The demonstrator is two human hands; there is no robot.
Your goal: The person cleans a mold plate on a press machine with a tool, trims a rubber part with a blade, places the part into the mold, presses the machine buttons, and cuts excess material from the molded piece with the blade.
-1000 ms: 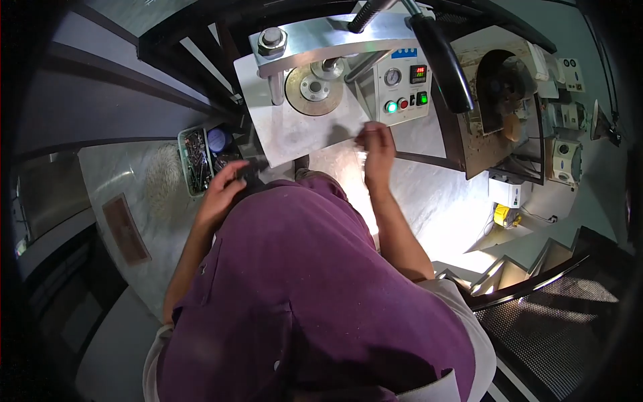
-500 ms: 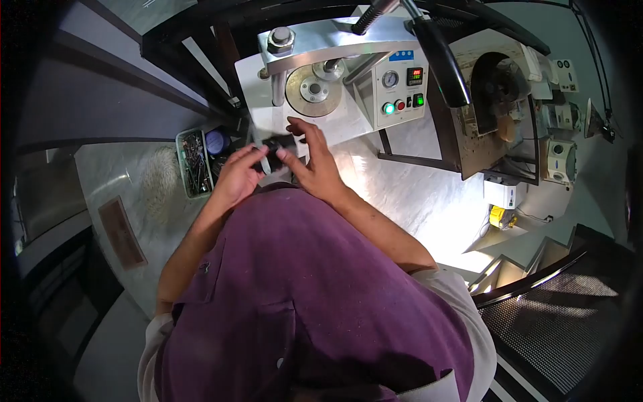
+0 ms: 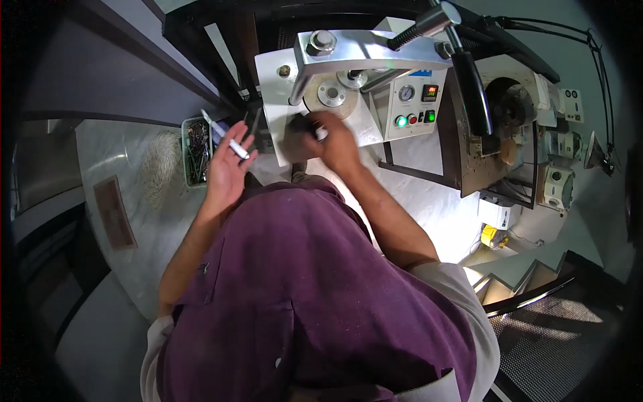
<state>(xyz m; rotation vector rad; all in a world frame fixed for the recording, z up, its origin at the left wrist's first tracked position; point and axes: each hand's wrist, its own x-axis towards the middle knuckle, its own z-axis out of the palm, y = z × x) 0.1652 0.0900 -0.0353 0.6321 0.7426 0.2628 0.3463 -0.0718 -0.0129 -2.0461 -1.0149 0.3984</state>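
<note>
My left hand (image 3: 226,174) is raised palm up on the left, its fingers partly spread. A slim white pen-like tool (image 3: 238,149) lies between those fingers, its thin far end pointing up and left. My right hand (image 3: 340,146) is over the front edge of the machine's white top (image 3: 280,146), smeared by motion. Its fingers are closed around a small black object (image 3: 303,124), whose kind I cannot tell. Just beyond that hand, a round metal plate with a bolted hub (image 3: 331,94) sits under the machine's silver crossbar (image 3: 362,52).
A control box (image 3: 406,110) with a gauge, lit display and buttons stands right of the plate. A black-gripped lever (image 3: 473,94) hangs above it. On the left, a bin of metal tools (image 3: 197,151) stands beside coiled rope (image 3: 159,164). Farther right is a brown metal stand (image 3: 462,157).
My hands have parted. The right has carried the black object forward onto the machine's top, and the left has moved left with the pen-like tool. The view has shifted slightly.
</note>
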